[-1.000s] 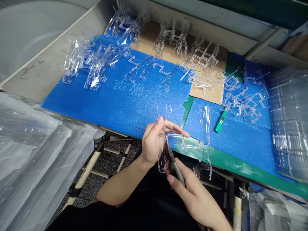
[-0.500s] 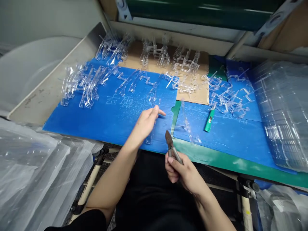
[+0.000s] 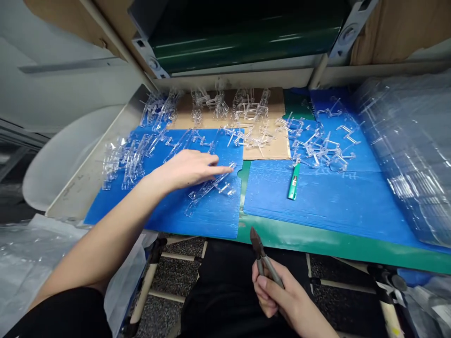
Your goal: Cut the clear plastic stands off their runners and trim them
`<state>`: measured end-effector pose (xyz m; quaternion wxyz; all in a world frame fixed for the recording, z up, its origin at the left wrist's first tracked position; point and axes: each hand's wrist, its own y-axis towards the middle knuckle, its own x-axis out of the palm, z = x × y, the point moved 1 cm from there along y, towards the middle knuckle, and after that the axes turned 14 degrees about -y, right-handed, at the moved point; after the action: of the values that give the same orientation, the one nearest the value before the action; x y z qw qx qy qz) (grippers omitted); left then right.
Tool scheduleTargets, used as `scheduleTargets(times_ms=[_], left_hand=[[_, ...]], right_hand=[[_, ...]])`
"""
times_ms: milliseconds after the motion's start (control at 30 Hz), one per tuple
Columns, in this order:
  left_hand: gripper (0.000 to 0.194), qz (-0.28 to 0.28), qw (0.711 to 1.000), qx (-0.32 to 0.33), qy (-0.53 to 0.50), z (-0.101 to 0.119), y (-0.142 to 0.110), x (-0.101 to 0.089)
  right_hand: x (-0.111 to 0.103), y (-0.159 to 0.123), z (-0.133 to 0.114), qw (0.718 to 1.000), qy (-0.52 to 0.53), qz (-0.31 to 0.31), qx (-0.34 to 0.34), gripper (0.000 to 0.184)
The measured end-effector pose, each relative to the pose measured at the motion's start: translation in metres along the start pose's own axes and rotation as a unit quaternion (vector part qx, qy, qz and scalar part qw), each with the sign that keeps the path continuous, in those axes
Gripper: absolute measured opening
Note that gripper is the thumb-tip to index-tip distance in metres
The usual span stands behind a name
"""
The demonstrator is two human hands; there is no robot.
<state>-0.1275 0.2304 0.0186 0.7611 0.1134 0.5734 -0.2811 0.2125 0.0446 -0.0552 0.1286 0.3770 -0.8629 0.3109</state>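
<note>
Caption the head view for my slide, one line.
Right hand grips gray-handled pliers while the left hand extends over clear plastic parts on a blue sheet.

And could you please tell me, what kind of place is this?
Probably a factory workshop: many similar clear plastic parts lie on blue sheets and cardboard, the right hand holds pliers, and what looks like a green conveyor stands behind.

Parts (image 3: 206, 188): clear, colourless, with white glints. Pliers (image 3: 258, 248): rusty brown head, grey handles. Sheets (image 3: 317, 199): bright blue. Bench (image 3: 299, 237): green. Cardboard (image 3: 269, 152): tan. Slim piece (image 3: 292, 185): green, dark label with white marks. Sleeve (image 3: 66, 314): black. Floor (image 3: 171, 274): dark grey, pale-speckled. Roller (image 3: 225, 54): dark green, streaked with pale reflections. Legs (image 3: 143, 293): cream, black joints.
</note>
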Motion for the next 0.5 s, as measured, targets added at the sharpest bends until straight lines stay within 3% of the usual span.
scheduleTargets(times_ms=[167,300,400,500], left_hand=[[0.041,0.002,0.992,0.107,-0.071,0.010,0.004,0.009],[0.046,0.033,0.993,0.093,-0.065,0.013,-0.022,0.012],[0.047,0.046,0.988,0.078,-0.128,0.016,-0.044,0.015],[0.039,0.041,0.982,0.109,-0.150,0.022,-0.052,0.023]], right_hand=[[-0.004,0.004,0.006,1.000,0.002,0.017,0.003,0.045],[-0.001,0.006,0.005,1.000,-0.001,0.027,0.001,0.047],[0.002,0.007,0.003,0.999,-0.006,0.042,0.003,0.047],[0.006,0.010,0.004,0.998,-0.028,0.053,-0.003,0.046]])
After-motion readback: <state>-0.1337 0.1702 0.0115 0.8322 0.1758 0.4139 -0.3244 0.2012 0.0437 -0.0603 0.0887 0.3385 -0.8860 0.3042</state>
